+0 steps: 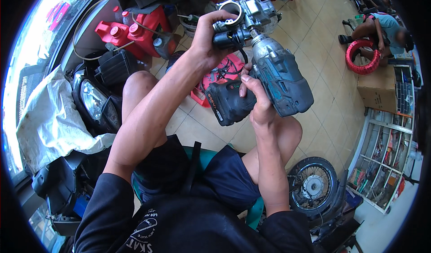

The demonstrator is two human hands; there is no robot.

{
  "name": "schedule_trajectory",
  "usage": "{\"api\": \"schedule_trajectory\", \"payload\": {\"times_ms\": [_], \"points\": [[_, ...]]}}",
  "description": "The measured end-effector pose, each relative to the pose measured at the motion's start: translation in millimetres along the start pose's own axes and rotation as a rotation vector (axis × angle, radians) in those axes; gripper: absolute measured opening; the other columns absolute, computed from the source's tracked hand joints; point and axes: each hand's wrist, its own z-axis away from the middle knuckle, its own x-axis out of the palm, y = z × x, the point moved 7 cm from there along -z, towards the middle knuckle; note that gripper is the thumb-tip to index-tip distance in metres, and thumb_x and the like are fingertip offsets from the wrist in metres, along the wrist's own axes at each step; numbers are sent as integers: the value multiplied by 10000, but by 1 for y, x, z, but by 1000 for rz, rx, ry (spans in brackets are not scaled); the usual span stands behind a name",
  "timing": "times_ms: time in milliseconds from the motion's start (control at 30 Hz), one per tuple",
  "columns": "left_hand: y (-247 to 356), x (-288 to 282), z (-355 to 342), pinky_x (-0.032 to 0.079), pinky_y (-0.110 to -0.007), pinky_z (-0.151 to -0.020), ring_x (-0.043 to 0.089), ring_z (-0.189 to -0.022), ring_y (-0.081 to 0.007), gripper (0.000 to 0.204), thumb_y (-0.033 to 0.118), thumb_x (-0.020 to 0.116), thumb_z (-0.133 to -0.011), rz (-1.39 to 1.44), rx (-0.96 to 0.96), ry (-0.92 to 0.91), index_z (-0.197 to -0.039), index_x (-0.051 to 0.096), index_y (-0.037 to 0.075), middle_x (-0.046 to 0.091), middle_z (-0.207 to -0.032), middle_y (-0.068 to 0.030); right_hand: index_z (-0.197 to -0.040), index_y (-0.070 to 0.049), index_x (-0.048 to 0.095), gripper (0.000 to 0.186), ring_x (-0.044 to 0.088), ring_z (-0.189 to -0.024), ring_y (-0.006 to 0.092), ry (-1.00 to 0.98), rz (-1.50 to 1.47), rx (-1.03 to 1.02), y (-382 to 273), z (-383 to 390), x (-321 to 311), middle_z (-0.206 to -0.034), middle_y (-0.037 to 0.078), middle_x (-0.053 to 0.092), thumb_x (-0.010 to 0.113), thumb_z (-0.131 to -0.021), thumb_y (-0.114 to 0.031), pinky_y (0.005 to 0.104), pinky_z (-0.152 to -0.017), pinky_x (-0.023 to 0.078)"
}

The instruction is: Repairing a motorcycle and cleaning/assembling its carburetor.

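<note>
My left hand (207,37) is closed around one side of a silver metal carburetor (258,13), its thumb near the round open bore. A black cylindrical part and a short black hose are on the carburetor's near side. My right hand (260,98) grips the handle of a dark teal and black cordless impact driver (285,80). The driver's battery (231,102) points left, toward my knees. Its nose is tilted up against the carburetor's underside, where the bit appears to meet it; the exact contact is too small to tell. Both things are held in the air above my lap.
Below the driver, a red tray (224,69) with dark cable sits on the tiled floor (323,105). Red jugs (143,37) and a headlight unit (92,100) stand left. A wheel (313,185) and a glass cabinet (381,158) are right. Another person (390,35) holds a red-wrapped tyre (363,66).
</note>
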Motion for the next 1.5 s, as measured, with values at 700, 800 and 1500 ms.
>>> {"api": "schedule_trajectory", "payload": {"times_ms": [700, 800, 1500], "points": [[22, 4, -10, 449, -374, -786, 595, -852, -260, 449, 251, 589, -695, 238, 83, -167, -1060, 518, -1, 619, -953, -158, -966, 39, 489, 418, 512, -476, 183, -537, -683, 124, -20, 12, 9, -834, 159, 520, 610, -626, -170, 285, -496, 413], [25, 3, -7, 454, -353, -781, 599, -864, -257, 454, 252, 586, -699, 214, 96, -163, -1066, 527, -8, 623, -978, -171, -905, 31, 524, 395, 523, -423, 196, -728, -876, 96, -30, 14, 14, -731, 122, 541, 642, -619, -214, 304, -435, 416], [-14, 9, -12, 470, -415, -843, 586, -878, -275, 484, 279, 600, -705, 393, -61, -162, -1077, 497, -12, 590, -993, -154, -958, -6, 541, 148, 475, -564, 79, -9, 302, -260, -19, 3, 0, -709, 20, 540, 577, -825, -59, 227, -556, 402]]}}
